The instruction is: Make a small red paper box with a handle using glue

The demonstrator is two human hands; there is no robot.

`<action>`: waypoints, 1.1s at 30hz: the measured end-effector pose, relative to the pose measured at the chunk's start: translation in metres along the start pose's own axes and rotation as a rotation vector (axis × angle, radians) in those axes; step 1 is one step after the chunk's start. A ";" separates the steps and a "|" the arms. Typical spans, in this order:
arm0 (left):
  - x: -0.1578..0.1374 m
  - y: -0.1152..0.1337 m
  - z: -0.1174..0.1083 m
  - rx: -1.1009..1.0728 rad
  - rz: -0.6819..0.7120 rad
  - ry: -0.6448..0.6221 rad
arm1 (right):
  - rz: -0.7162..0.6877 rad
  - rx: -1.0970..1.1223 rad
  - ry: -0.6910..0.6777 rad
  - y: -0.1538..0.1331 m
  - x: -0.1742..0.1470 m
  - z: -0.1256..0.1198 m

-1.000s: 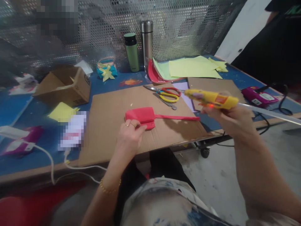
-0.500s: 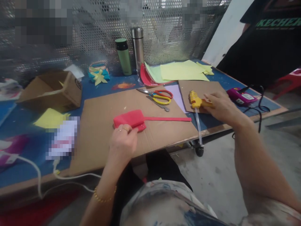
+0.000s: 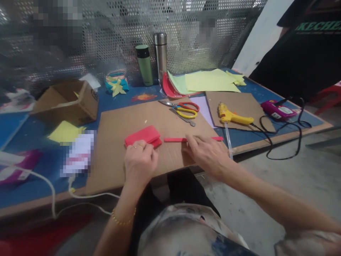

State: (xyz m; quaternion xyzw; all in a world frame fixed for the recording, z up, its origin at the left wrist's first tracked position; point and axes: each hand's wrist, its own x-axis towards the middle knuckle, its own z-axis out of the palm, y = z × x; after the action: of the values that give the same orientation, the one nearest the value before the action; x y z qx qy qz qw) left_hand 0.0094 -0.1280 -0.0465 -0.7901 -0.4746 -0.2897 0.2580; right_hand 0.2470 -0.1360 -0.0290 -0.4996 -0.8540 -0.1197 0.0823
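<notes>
My left hand [image 3: 141, 160] is closed on the near edge of a folded red pouch [image 3: 144, 136], which looks like soft felt or foam sheet. It holds the pouch down on a large brown cardboard sheet [image 3: 114, 156]. My right hand [image 3: 206, 151] reaches over a narrow red strip [image 3: 174, 139], with thumb and fingertips closed about its middle. The strip lies flat, its left end just apart from the pouch, and part of it is hidden by the hand. Red-and-yellow-handled scissors [image 3: 186, 109] lie behind the strip. A yellow glue gun [image 3: 234, 118] rests on a smaller cardboard piece [image 3: 213, 103].
Behind stand a green flask [image 3: 145, 67] and a steel flask [image 3: 161, 53], near yellow sheets [image 3: 210, 80]. At left are a cardboard box [image 3: 87, 105], yellow paper [image 3: 64, 132] and white cables. A purple device [image 3: 279, 110] with black cord sits right. A person in black stands beyond.
My right hand has let go of the glue gun, leaving it on the small cardboard, and moved left to the red strip. The pouch has shifted slightly left, away from the strip's end.
</notes>
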 end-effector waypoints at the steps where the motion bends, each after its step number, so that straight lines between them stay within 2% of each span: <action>1: 0.000 0.000 0.000 -0.009 -0.002 0.000 | -0.032 -0.007 0.071 -0.004 -0.012 0.001; 4: 0.000 0.001 0.001 -0.028 -0.003 -0.002 | -0.136 -0.041 0.261 -0.009 -0.045 0.004; 6: 0.000 0.001 0.001 -0.022 0.000 -0.007 | -0.163 -0.013 0.319 -0.007 -0.058 0.005; 9: 0.000 0.001 0.002 -0.022 0.006 -0.029 | -0.122 0.177 0.377 0.004 -0.061 0.004; 11: 0.000 0.000 0.001 -0.054 0.023 -0.045 | -0.026 0.356 0.389 0.014 -0.053 -0.001; 15: 0.002 -0.001 0.001 -0.138 0.095 -0.053 | 0.192 0.705 0.230 0.034 -0.025 -0.016; 18: 0.002 -0.001 0.001 -0.166 0.125 -0.048 | 0.245 0.889 0.099 0.043 -0.005 -0.022; 25: 0.001 0.001 0.002 -0.189 0.115 -0.098 | 0.186 1.045 -0.048 0.051 0.020 -0.011; 33: 0.000 0.000 0.004 -0.181 0.111 -0.120 | 0.112 0.941 -0.065 0.056 0.028 -0.007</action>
State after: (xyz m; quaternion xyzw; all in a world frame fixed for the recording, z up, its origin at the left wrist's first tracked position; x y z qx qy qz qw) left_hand 0.0104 -0.1255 -0.0498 -0.8510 -0.4168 -0.2691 0.1724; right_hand 0.2827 -0.0883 -0.0079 -0.4569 -0.7893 0.3004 0.2794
